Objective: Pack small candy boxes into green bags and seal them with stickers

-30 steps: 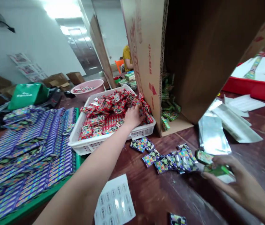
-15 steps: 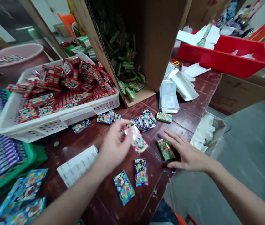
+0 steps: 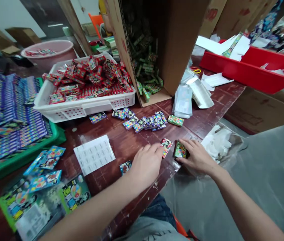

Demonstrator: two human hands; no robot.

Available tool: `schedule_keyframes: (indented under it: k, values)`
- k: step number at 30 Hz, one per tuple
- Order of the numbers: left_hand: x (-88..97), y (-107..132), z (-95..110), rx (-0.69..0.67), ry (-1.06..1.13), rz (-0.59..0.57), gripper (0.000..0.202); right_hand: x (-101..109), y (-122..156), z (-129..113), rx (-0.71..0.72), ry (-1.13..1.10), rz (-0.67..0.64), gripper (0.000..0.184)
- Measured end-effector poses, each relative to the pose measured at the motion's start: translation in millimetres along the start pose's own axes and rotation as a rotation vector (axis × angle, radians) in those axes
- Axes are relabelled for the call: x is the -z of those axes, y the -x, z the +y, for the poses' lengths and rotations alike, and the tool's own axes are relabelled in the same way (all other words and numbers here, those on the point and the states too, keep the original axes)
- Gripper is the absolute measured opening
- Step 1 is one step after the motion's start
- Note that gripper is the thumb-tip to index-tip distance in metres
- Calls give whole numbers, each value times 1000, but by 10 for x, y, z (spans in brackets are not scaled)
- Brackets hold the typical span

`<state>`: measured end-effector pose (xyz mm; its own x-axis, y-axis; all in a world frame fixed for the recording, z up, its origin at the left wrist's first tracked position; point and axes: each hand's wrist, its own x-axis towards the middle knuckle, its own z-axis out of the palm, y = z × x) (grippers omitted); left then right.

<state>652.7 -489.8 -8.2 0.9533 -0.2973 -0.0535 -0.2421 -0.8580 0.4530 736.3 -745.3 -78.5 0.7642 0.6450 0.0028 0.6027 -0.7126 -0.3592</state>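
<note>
The left hand [image 3: 147, 164] has its fingertips on the left end of a little red pack [image 3: 167, 146], but its thumb is hidden, so I cannot tell if it is pinching. The right hand [image 3: 199, 157] has its fingers and thumb closed on two edges of a little green pack [image 3: 180, 150]. The red pack is just to the left of the green one, with a small gap between. It looks like the step now is bringing these two packs together. I think that calls for a soft, careful push, with the green pack kept steady and the edges lined up. Both are near the edge of the shiny brown table [image 3: 121, 140], so a hard push could knock one off. Ahead of the hands is a row of purple packs [image 3: 139, 126], with another green pack [image 3: 175, 120] at its right end. Left of the left hand is a white sheet [image 3: 94, 154] with round marks. Past the row are a white basket [image 3: 71, 110] full of red packs and a big brown box [image 3: 187, 40]. Beyond the right hand are a red bin [image 3: 244, 72] and the grey floor [image 3: 270, 157]. Far ahead, there is an orange chair [image 3: 96, 21].
</note>
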Motion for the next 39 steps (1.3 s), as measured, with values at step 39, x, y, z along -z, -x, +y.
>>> schedule_keyframes:
  k: [39]
  values:
    - [369, 2638, -1044, -11, -289, -349, 91, -653, -648, -1437, 865, 88, -214, 71]
